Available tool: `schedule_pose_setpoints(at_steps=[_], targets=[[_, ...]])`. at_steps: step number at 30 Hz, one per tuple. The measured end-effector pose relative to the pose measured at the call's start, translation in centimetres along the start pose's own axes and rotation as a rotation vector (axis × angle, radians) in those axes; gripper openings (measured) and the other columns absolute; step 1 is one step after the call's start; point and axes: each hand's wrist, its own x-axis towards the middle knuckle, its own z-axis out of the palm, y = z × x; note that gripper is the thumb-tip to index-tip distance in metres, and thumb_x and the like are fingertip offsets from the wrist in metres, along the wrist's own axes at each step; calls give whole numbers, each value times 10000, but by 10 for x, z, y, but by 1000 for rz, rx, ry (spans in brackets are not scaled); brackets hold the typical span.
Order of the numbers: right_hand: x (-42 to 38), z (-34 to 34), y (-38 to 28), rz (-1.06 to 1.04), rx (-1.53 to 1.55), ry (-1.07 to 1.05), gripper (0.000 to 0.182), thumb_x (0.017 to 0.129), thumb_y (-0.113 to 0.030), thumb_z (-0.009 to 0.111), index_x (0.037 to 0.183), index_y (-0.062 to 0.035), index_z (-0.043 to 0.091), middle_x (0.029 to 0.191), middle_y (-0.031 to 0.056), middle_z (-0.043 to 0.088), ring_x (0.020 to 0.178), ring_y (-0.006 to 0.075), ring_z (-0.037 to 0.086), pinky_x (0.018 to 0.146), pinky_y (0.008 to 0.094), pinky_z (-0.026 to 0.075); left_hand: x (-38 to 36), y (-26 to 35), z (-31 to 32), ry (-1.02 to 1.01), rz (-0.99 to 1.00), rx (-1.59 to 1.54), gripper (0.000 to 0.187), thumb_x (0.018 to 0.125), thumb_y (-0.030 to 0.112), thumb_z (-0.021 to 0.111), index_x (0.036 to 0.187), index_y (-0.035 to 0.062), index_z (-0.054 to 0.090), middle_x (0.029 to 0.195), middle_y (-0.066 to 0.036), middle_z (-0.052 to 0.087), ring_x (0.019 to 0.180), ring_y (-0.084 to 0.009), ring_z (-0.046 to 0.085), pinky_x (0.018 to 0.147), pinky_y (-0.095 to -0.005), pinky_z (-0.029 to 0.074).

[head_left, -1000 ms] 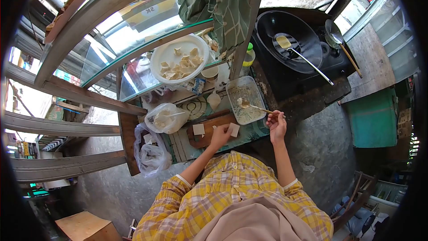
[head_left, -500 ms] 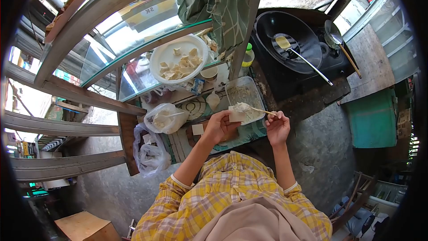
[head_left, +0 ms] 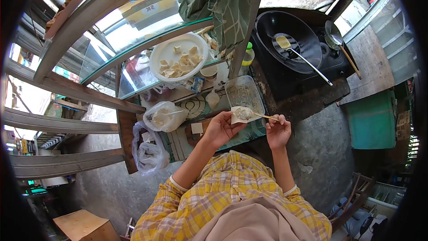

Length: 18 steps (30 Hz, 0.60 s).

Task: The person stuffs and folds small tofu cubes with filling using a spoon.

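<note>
Between the fingers of my left hand (head_left: 221, 129) is a pale square wrapper (head_left: 236, 118), held flat by its left edge. A lump of whitish filling (head_left: 244, 113) lies on it, with the tip of a thin spoon (head_left: 264, 116) against the filling. The spoon's handle is pinched in my right hand (head_left: 278, 131). Just behind the wrapper stands a clear plastic tub (head_left: 243, 90) with filling smeared inside. Left of my left hand, another square wrapper (head_left: 197, 128) rests on a brown board (head_left: 206, 124).
A white plate (head_left: 155, 66) of folded pieces stands behind glass. Plastic bags (head_left: 166, 117) lie at the left. At the back right, a black wok (head_left: 307, 40) holds a spatula (head_left: 307, 61). A green-capped jar (head_left: 248, 58) stands beside the wooden post.
The wrapper now lies flatter under the filling, which sits on it instead of over the tub. The spoon has tilted down slightly with my right hand.
</note>
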Motion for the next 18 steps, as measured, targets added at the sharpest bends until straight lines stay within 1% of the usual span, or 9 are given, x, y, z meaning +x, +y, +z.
schedule_pose_setpoints(at_steps=[4, 10, 18], targets=[[-2, 2, -5, -21, -43, -8, 167, 852, -186, 356, 705, -106, 357, 762, 64, 473, 701, 179, 450, 628, 313, 390, -1, -6, -2, -12, 18, 1, 335, 893, 164, 405, 1113, -76, 485, 1088, -196, 579, 988, -310, 591, 900, -392, 489], [-2, 1, -8, -45, -86, -20, 176, 847, -181, 358, 690, -101, 362, 778, 74, 498, 685, 181, 450, 623, 315, 391, 0, -12, -4, 60, 70, -18, 311, 892, 157, 408, 1094, -63, 497, 1085, -180, 579, 1005, -301, 578, 923, -398, 473], [-2, -1, -7, -46, -88, 16, 176, 847, -179, 358, 690, -99, 362, 773, 75, 498, 679, 180, 450, 624, 314, 395, -1, -14, -8, 91, 84, -29, 320, 893, 154, 408, 1108, -71, 486, 1091, -192, 569, 1011, -320, 571, 903, -395, 488]])
